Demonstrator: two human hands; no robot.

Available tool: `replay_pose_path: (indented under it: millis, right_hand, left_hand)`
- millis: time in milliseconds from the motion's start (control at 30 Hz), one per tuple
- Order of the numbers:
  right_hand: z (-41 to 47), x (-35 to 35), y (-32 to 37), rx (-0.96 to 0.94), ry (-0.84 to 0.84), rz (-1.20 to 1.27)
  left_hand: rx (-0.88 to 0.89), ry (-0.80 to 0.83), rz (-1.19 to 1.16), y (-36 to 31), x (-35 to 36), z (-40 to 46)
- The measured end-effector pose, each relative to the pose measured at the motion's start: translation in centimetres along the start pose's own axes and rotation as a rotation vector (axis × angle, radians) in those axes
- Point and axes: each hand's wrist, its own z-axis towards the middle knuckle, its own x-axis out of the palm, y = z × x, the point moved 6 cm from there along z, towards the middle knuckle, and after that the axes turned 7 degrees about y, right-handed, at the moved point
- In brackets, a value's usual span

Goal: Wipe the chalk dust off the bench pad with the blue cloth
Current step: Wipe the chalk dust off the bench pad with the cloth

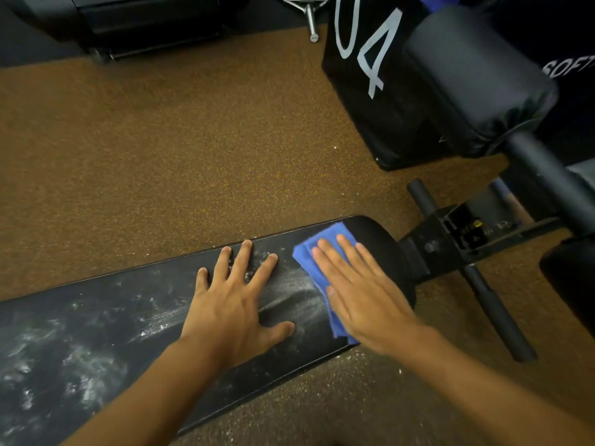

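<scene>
floor: brown speckled gym matting; a black block marked "04" stands beyond the bench, a padded roller at upper right.
surface: bench pad, black, long axis running from lower left up to its rounded end at right centre, next to the frame bracket.
chalk dust: heavy white smears over the left part of the pad; a thinner streaked patch lies between the two hands; a few crumbs on the matting by the near edge.
blue cloth: blue cloth folded flat on the pad near the rounded end, spanning most of the pad's width.
right hand: right hand flat on the cloth, fingers extended, pressing down with the palm, not clenched around it.
left hand: left hand spread open, bare palm on the pad just left of the cloth, holding nothing; looks like bracing.
clean area: pad to the right of the cloth looks dark, nearly free of dust.
key relation: nearly all the remaining dust lies to the left of the cloth, along the pad's long axis; the right hand owns the cloth, the left hand sits in the path.
progress: early, my read; most of the pad is unwiped.
next: probably stroke the cloth leftward along the axis; the left hand has to lift or shift first.
risk: bare left palm smearing chalk; dust pushed off the edge onto the matting.
</scene>
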Motion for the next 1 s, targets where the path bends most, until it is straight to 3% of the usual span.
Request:
replay_pose_path:
  millis: [133, 233, 367, 467, 667, 867, 933, 1000]
  right_hand:
    - [1.5, -0.1, -4.4, 0.209, -0.05, 0.02]
    - [3.6, -0.5, -3.4, 0.361, -0.091, 0.059]
    - [-0.7, 0.5, 0.3, 0.139, -0.033, 0.025]
    - [-4.1, 1.0, -0.7, 0.048, -0.013, 0.027]
    - [1.8, -0.2, -2.9, 0.418, -0.087, 0.07]
    - [-3.7, 1.0, 0.1, 0.129, -0.004, 0.02]
    - [-3.6, 1.1, -1.9, 0.175, -0.021, 0.009]
    - [-1.2, 0.6, -3.6, 0.349, -0.054, 0.031]
  left_hand:
    - [0.011, 0.02, 0.014, 0.1, 0.1, 0.1]
    - [0.01, 0.016, 0.024, 0.0, 0.1, 0.2]
    - [0.003, 0.013, 0.035, 0.1, 0.1, 0.2]
    - [0.004, 0.018, 0.029, 0.0, -0.1, 0.1]
    - [0.011, 0.028, 0.033, 0.0, 0.2, 0.2]
    - [0.009, 0.016, 0.04, 0.1, -0.1, 0.1]
    - [0.016, 0.019, 0.031, 0.0, 0.0, 0.0]
    - [0.019, 0.021, 0.026, 0.1, 0.2, 0.0]
